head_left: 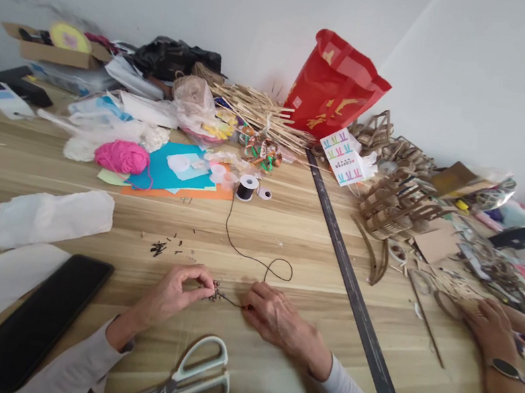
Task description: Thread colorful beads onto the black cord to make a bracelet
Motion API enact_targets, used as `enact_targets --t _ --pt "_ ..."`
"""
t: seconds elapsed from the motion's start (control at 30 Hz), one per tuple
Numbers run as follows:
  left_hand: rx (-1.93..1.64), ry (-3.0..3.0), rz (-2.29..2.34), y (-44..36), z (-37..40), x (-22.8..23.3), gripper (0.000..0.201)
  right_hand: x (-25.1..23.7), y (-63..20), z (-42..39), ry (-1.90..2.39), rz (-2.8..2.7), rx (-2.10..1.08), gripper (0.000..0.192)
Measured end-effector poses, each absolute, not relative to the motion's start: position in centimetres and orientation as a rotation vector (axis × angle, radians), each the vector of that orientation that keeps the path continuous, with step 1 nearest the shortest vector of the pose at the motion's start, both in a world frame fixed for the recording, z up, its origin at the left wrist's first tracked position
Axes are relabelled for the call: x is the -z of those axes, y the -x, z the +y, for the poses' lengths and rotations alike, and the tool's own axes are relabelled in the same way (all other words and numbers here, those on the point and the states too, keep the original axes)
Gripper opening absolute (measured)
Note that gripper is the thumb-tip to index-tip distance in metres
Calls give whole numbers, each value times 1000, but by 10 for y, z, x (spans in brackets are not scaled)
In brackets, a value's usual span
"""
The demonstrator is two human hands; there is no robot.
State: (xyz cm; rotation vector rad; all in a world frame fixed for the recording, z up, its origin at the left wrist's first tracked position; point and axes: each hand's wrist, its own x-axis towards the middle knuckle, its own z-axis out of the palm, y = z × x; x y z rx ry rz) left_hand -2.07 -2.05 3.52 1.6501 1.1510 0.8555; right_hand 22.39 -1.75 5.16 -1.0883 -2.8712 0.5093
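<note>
My left hand (178, 293) pinches a small dark beaded piece (215, 293) between thumb and fingers, low on the wooden table (285, 240). My right hand (275, 316) lies flat beside it, fingertips pressing the thin black cord (252, 258). That cord loops and runs back to a black spool (246, 187). Tiny dark bits (159, 248) are scattered just beyond my left hand. Pale-handled scissors (191, 382) rest close to my body between both forearms.
A black phone (38, 320) and white sheets (47, 217) lie at the left. Pink yarn (122, 156), coloured paper, straw sticks and a red bag (334, 84) crowd the back. Another person's arm with a watch (505, 369) works at the right among cardboard pieces.
</note>
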Motion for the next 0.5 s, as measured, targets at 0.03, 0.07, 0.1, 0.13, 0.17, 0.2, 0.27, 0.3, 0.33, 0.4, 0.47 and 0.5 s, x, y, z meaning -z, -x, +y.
enact_targets --t 0.03,0.07,0.1,0.13,0.17,0.2,0.27,0.3,0.33,0.4,0.47,0.5 --pt "-857 -1651 1159 20 -20 -35 13 -56 -224 -17 1084 -2875 -533 6" --pt "-858 -1655 1165 20 -20 -34 13 -61 -224 -14 1083 -2874 -561 8" --pt "-860 -1662 1167 20 -19 -33 13 -65 -224 -11 1096 -2859 -586 10" --pt "-862 -1670 1164 19 -19 -31 13 -68 -224 -6 1106 -2840 -607 12" --pt "-869 -1677 1157 19 -18 -30 13 -70 -224 -1 1119 -2804 -640 12" --pt "-877 -1685 1149 18 -17 -29 13 -71 -225 6 1105 -2760 -664 12" --pt "-889 -1696 1142 18 -16 -27 12 -69 -228 18 1075 -2716 -654 10" --pt "-887 -1700 1145 18 -15 -27 12 -67 -230 24 1097 -2705 -601 9" --pt "-881 -1703 1150 18 -15 -27 11 -65 -232 27 1089 -2729 -564 11" --pt "-863 -1710 1165 19 -15 -28 11 -60 -238 29 1100 -2781 -499 13" --pt "-846 -1722 1188 20 -14 -28 11 -58 -242 24 1135 -2842 -465 13" --pt "-841 -1730 1200 21 -14 -29 11 -57 -243 19 1166 -2864 -453 14"
